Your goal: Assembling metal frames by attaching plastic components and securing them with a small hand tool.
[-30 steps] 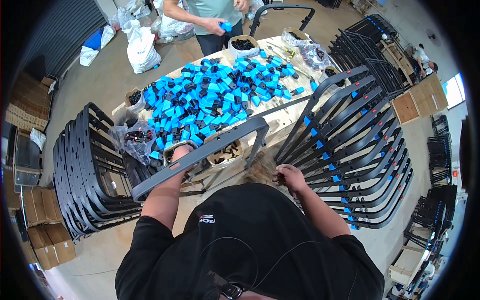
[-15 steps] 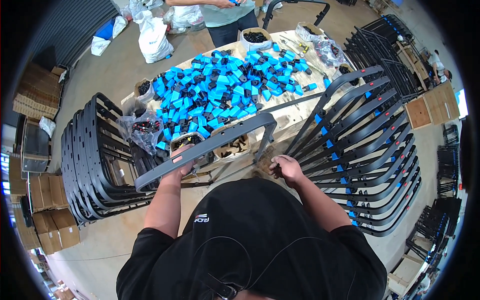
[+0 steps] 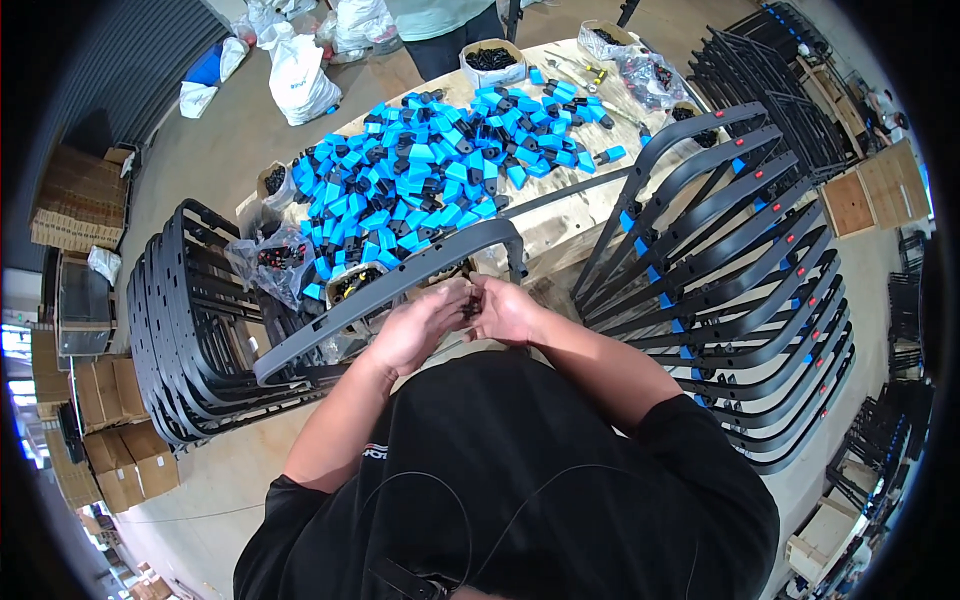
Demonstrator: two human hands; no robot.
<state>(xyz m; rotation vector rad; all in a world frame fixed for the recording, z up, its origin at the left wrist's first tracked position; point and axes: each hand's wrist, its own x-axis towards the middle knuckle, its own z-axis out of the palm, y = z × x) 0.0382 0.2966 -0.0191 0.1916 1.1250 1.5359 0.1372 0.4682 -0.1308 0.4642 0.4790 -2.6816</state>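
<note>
Left stack of dark curved frames (image 3: 190, 330) stands beside the surface (image 3: 570, 230). One dark curved frame bar (image 3: 400, 285) lies across its near edge, just beyond the hands. Left hand (image 3: 420, 325) and right hand (image 3: 505, 312) meet at the middle, fingers curled together around small dark pieces (image 3: 470, 305); exact pinch cannot be told. Step, as judged: sorting a small fastener in hand. Next move calls for seating it on the bar. Blue-and-black caps (image 3: 430, 175) heaped beyond; fitted frames (image 3: 740, 280) at right.

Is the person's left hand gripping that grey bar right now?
No, the left hand is off the grey bar and meets the right hand around something small and dark.
</note>
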